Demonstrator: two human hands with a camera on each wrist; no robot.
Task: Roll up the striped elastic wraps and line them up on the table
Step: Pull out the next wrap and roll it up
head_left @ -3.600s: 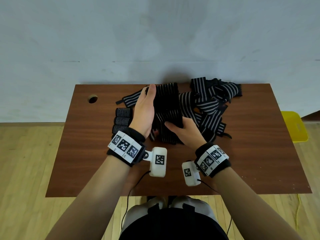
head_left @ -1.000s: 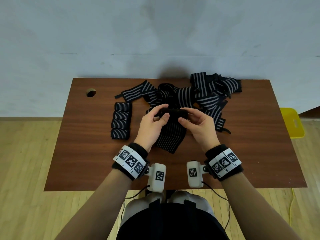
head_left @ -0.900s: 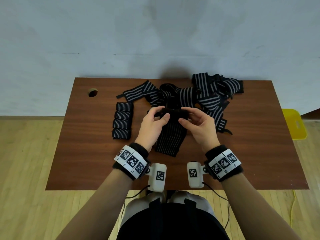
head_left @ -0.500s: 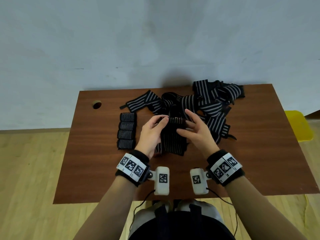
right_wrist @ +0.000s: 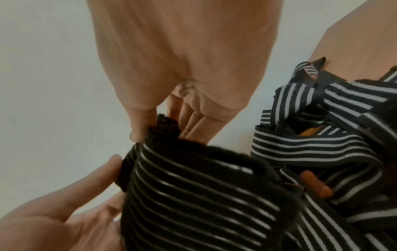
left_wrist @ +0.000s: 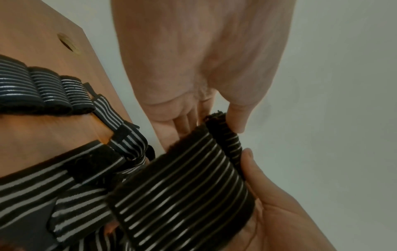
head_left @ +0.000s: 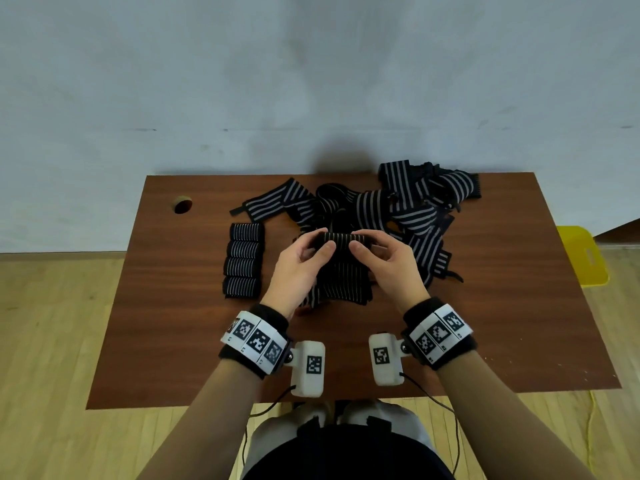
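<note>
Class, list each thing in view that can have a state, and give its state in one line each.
wrap in hand: partly rolled, tail hanging to the table
left hand: pinches the roll's left end
right hand: pinches the roll's right end
rolled wraps: four, rolled, lined up
loose wraps: unrolled, tangled pile

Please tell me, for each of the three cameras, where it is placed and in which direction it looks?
Head: worn on the head, looks forward and down at the table, four rolled wraps, the loose pile; shows both forearms, left hand, right hand.
Left wrist: looks along the left hand at the wrap being rolled; the right hand's thumb shows.
Right wrist: looks along the right hand at that wrap; the left hand shows.
Shared: all three see the wrap being rolled, gripped by both hands.
</note>
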